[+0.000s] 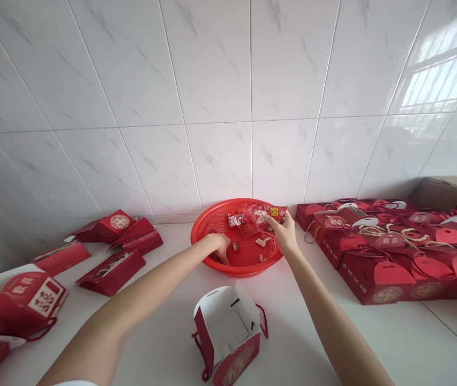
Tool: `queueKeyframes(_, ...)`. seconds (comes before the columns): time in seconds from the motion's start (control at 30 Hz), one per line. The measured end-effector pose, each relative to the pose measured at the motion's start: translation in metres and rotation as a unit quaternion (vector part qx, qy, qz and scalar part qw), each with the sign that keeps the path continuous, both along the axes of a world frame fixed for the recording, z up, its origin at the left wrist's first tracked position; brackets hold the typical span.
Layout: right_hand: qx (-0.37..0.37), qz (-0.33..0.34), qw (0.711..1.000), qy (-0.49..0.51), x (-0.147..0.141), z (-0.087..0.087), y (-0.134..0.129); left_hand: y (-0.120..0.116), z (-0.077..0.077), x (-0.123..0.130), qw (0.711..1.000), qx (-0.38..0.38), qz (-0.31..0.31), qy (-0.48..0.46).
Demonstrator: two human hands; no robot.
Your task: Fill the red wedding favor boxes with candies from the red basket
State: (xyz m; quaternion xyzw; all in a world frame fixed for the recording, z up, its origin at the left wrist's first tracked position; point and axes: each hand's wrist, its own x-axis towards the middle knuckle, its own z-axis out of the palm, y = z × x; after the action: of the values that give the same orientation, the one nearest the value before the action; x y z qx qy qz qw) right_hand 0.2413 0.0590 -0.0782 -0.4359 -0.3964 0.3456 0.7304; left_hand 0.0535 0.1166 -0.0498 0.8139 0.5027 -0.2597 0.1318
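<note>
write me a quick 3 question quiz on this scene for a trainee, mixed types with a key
1. Multiple choice: where is the open red gift box relative to the red plastic basket?
a) inside it
b) behind it, against the wall
c) in front of it, nearer the camera

2. True or false: the right hand holds a red packet with yellow lettering.

3. Short answer: can you tell what, if anything, is in the grip of the left hand?

Key
1. c
2. True
3. No; the hand reaches down inside the basket and its grip is hidden.
</note>
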Motion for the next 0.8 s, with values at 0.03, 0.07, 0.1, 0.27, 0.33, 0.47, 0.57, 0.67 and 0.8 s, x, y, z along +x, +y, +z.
queueKeyframes(0.03,0.0,0.002,1.0,-0.002,0.0,0.0,0.0,0.001,-0.002,0.0,1.0,-0.003,0.005,0.004)
queueKeyframes(0.07,0.0,0.002,1.0,-0.003,0.0,0.001,-0.001,0.002,-0.003,0.0,1.0,-0.005,0.007,0.007)
queueKeyframes(0.1,0.0,0.002,1.0,-0.003,0.0,0.001,0.0,0.003,-0.005,0.0,1.0,-0.009,0.009,0.011)
queueKeyframes(0.27,0.005,-0.002,1.0,-0.004,0.0,-0.002,0.002,0.008,-0.009,-0.003,0.997,-0.063,0.018,0.028)
queueKeyframes(0.33,0.006,-0.002,1.0,-0.008,0.0,-0.003,0.003,0.009,-0.01,-0.004,0.996,-0.079,0.021,0.025)
queueKeyframes(0.47,0.011,-0.001,1.0,-0.01,-0.001,-0.002,0.003,0.007,-0.012,-0.004,0.997,-0.08,0.018,0.006)
queueKeyframes(0.57,0.015,0.003,1.0,-0.009,-0.001,-0.002,0.003,0.005,-0.013,-0.004,0.998,-0.065,0.012,-0.018)
queueKeyframes(0.67,0.014,0.005,1.0,-0.007,-0.001,-0.001,0.002,0.004,-0.014,-0.003,0.997,-0.044,0.002,-0.062)
queueKeyframes(0.8,0.015,0.004,1.0,-0.008,-0.001,-0.001,0.002,0.002,-0.012,-0.001,0.991,-0.008,-0.01,-0.132)
